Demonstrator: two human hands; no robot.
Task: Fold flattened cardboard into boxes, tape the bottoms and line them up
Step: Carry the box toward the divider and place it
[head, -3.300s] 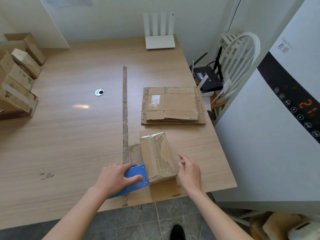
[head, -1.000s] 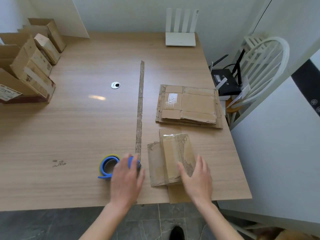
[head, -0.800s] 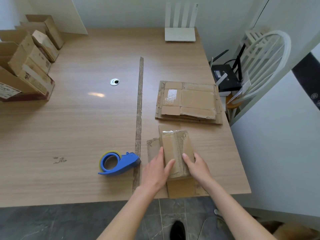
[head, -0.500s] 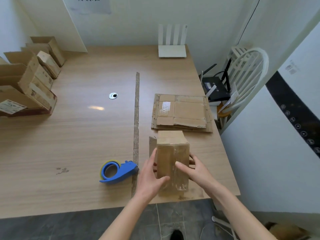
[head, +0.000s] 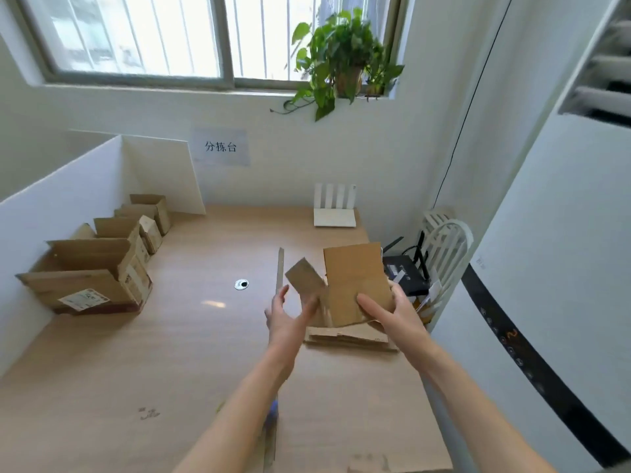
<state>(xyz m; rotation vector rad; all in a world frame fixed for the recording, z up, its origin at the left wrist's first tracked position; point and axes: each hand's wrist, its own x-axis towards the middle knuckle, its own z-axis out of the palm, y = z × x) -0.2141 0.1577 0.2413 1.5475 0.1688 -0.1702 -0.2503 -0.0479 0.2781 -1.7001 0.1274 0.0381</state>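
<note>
Box: small brown cardboard box [head: 355, 285], light, stiff, crushable; best held by side walls.
Right hand [head: 392, 314]: fingers curled round it.
Left hand [head: 286, 319]: fingers straight, touching its flap.

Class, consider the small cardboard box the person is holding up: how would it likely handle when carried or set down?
The box is probably light, since the right hand lifts it by one side. Its loose flap sticks out, so it may flop. Being tall and narrow, it might tip if nudged.
</note>
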